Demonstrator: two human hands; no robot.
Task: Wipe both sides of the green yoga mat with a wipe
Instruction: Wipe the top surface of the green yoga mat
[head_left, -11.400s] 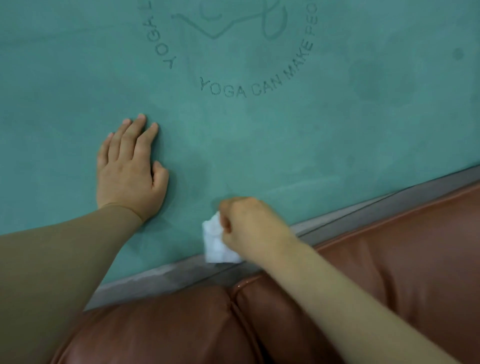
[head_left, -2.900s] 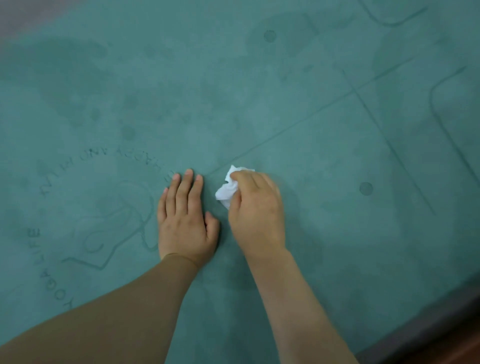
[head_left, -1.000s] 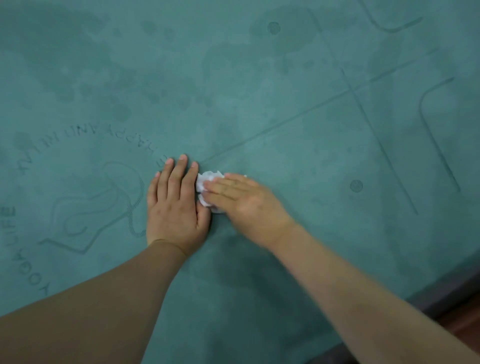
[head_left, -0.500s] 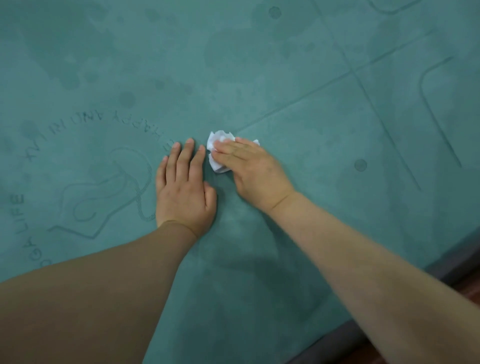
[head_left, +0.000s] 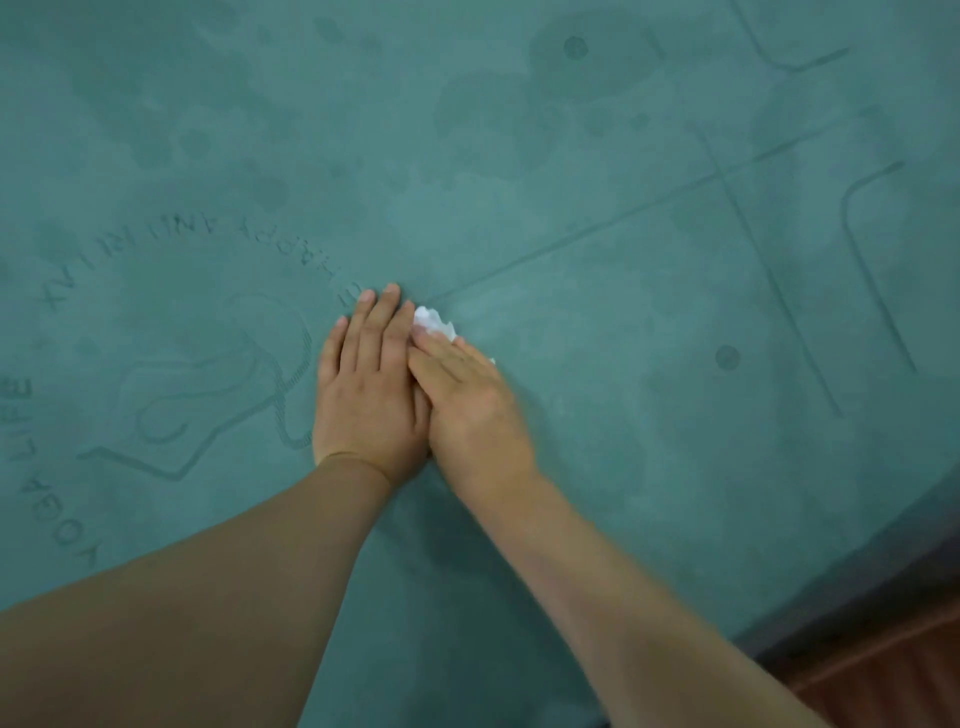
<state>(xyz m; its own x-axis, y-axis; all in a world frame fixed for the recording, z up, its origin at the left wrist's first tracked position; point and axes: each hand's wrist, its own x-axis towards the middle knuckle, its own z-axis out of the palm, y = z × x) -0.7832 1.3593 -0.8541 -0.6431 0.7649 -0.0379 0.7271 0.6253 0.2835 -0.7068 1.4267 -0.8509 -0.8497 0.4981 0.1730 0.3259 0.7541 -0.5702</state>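
Note:
The green yoga mat (head_left: 597, 291) fills nearly the whole view, lying flat, printed with a round logo at the left, guide lines at the right and darker damp patches at the top. My left hand (head_left: 366, 387) lies flat on it with straight fingers, just right of the logo. My right hand (head_left: 467, 402) lies against the left hand's thumb side, fingers extended over a crumpled white wipe (head_left: 434, 323) and pressing it onto the mat. Only the wipe's far end shows past my fingertips.
The mat's near edge runs diagonally across the bottom right corner, with a dark strip of floor (head_left: 852, 597) along it. A reddish-brown surface (head_left: 893, 675) fills the corner beyond that strip.
My right hand has slid the wipe back toward me and leftward, now touching the left hand. The left hand stays flat by the logo.

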